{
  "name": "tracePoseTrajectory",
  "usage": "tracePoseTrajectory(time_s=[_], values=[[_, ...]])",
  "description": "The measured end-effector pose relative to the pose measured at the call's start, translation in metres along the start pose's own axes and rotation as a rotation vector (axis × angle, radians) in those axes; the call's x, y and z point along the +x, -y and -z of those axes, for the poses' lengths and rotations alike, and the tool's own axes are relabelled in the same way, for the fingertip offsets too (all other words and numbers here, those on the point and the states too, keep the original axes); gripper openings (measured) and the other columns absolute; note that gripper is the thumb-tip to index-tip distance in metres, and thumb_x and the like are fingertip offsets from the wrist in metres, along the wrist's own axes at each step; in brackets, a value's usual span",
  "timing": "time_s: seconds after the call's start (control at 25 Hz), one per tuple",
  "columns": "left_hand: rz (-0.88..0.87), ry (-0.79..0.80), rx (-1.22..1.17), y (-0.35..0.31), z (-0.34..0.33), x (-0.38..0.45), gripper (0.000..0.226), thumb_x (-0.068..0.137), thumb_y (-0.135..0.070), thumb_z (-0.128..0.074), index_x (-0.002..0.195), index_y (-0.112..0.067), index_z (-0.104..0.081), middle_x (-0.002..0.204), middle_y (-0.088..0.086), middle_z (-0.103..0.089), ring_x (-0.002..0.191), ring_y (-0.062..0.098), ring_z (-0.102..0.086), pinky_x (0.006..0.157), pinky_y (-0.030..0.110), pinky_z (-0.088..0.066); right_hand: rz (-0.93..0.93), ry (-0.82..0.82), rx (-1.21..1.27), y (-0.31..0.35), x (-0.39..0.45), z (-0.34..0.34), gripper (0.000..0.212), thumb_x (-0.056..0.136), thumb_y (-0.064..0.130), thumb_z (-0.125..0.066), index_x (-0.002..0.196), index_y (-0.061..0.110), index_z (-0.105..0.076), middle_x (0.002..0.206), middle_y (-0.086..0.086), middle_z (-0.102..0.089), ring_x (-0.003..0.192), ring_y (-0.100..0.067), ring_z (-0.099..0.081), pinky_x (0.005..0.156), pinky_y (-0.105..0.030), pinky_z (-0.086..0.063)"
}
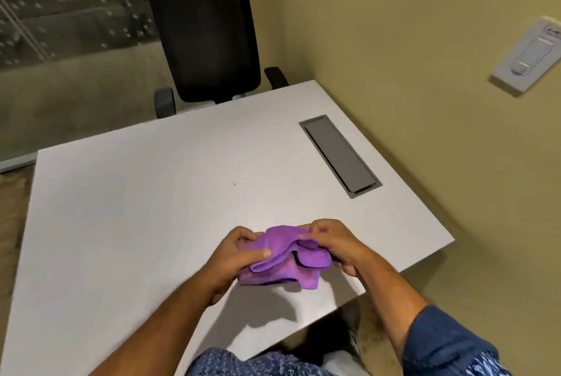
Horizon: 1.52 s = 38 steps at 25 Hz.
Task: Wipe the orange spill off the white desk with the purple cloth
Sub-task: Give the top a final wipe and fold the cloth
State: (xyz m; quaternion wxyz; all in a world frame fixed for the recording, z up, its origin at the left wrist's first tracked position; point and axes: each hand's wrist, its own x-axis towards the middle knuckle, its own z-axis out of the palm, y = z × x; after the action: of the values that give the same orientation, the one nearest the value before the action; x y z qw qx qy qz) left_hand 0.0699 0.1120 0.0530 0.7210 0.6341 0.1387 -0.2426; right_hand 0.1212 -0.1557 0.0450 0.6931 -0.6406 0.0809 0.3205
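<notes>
The purple cloth [282, 266] is bunched and folded between both hands, held just above the white desk [136, 208] near its front right part. My left hand [236, 257] grips the cloth's left side, thumb on top. My right hand [331, 245] pinches its upper right edge. No orange spill shows on the desk surface; only a tiny dark speck [234, 184] lies near the middle.
A grey cable hatch [340, 157] is set into the desk at the right. A black office chair [209, 38] stands behind the far edge. The yellow wall at the right carries a white switch plate [531, 56]. Frosted glass is at the back left.
</notes>
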Motion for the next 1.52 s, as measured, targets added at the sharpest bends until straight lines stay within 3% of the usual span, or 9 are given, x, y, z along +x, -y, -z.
tracePoseTrajectory(time_s=[0.16,0.32,0.48,0.64,0.92,1.08,1.2,1.36,1.52], values=[[0.161,0.08,0.323,-0.013,-0.04,0.031,0.084,0.064,-0.005,-0.096,0.131,-0.028,-0.052,0.131,0.016,-0.061,0.112,0.035,-0.072,0.086,0.044,-0.064,0.036,-0.001,-0.162,0.018,0.023,0.057,0.038,0.067,-0.011,-0.092,0.082,0.012,-0.066,0.114,-0.02,-0.079,0.097,-0.031,-0.076,0.083,-0.042,-0.063],[0.121,-0.022,0.273,-0.037,-0.092,0.086,0.083,0.064,0.008,-0.084,0.131,-0.031,-0.055,0.13,0.015,-0.061,0.099,0.027,-0.07,0.082,0.043,-0.061,-0.145,0.302,-0.36,0.034,0.045,0.137,0.074,0.063,-0.005,-0.093,0.126,0.025,-0.071,0.112,-0.015,-0.079,0.102,-0.034,-0.078,0.085,-0.043,-0.064],[0.089,-0.241,-0.006,-0.05,-0.135,0.149,0.065,0.08,0.019,-0.062,0.133,-0.019,-0.057,0.134,0.016,-0.067,0.1,0.026,-0.07,0.074,0.032,-0.059,-0.191,0.301,-0.408,0.025,0.059,0.181,0.062,0.058,0.012,-0.094,0.117,0.013,-0.076,0.116,-0.016,-0.08,0.11,-0.037,-0.076,0.099,-0.053,-0.061],[0.05,-0.348,0.15,-0.054,-0.175,0.203,0.052,0.087,0.011,-0.057,0.129,-0.02,-0.057,0.129,0.014,-0.067,0.091,0.02,-0.07,0.062,0.021,-0.054,-0.241,0.197,-0.154,-0.002,0.066,0.202,0.065,0.069,0.004,-0.085,0.13,0.016,-0.068,0.122,-0.011,-0.079,0.112,-0.033,-0.075,0.1,-0.051,-0.061],[0.018,-0.434,0.754,-0.038,-0.185,0.253,0.059,0.096,-0.015,-0.062,0.153,-0.012,-0.045,0.149,0.012,-0.053,0.133,0.03,-0.056,0.109,0.031,-0.042,-0.261,-0.01,-0.047,-0.043,0.099,0.203,0.072,0.065,0.004,-0.086,0.133,0.014,-0.062,0.124,-0.017,-0.073,0.111,-0.039,-0.071,0.088,-0.05,-0.064],[0.073,-0.38,0.768,0.006,-0.201,0.233,0.055,0.087,-0.032,-0.059,0.137,-0.009,-0.056,0.132,0.011,-0.062,0.116,0.029,-0.063,0.095,0.035,-0.05,-0.229,-0.026,-0.444,-0.049,0.105,0.2,0.091,0.06,0.048,-0.089,0.137,0.02,-0.05,0.125,-0.006,-0.067,0.111,-0.031,-0.07,0.096,-0.052,-0.061],[0.018,-0.542,0.745,0.018,-0.205,0.235,0.052,0.093,-0.041,-0.057,0.137,-0.013,-0.06,0.132,0.007,-0.062,0.114,0.018,-0.058,0.095,0.029,-0.043,-0.204,-0.097,-0.626,-0.041,0.112,0.21,0.095,0.068,0.075,-0.072,0.145,0.026,-0.046,0.131,0.0,-0.066,0.114,-0.026,-0.069,0.1,-0.049,-0.059],[0.04,-0.572,0.675,0.009,-0.201,0.262,0.05,0.099,-0.04,-0.066,0.141,-0.015,-0.058,0.133,0.001,-0.063,0.12,0.024,-0.063,0.105,0.039,-0.051,0.027,-0.072,-0.803,-0.04,0.117,0.22,0.08,0.091,0.044,-0.067,0.162,0.036,-0.03,0.144,-0.004,-0.052,0.127,-0.027,-0.061,0.106,-0.048,-0.056],[0.251,-0.619,0.433,0.006,-0.205,0.289,0.011,0.096,-0.022,-0.069,0.091,-0.015,-0.061,0.092,0.0,-0.066,0.089,0.024,-0.061,0.074,0.03,-0.047,0.124,0.047,-0.963,-0.05,0.124,0.214,0.096,0.088,0.025,-0.073,0.163,0.047,-0.016,0.148,-0.001,-0.035,0.13,-0.028,-0.057,0.103,-0.043,-0.058]])
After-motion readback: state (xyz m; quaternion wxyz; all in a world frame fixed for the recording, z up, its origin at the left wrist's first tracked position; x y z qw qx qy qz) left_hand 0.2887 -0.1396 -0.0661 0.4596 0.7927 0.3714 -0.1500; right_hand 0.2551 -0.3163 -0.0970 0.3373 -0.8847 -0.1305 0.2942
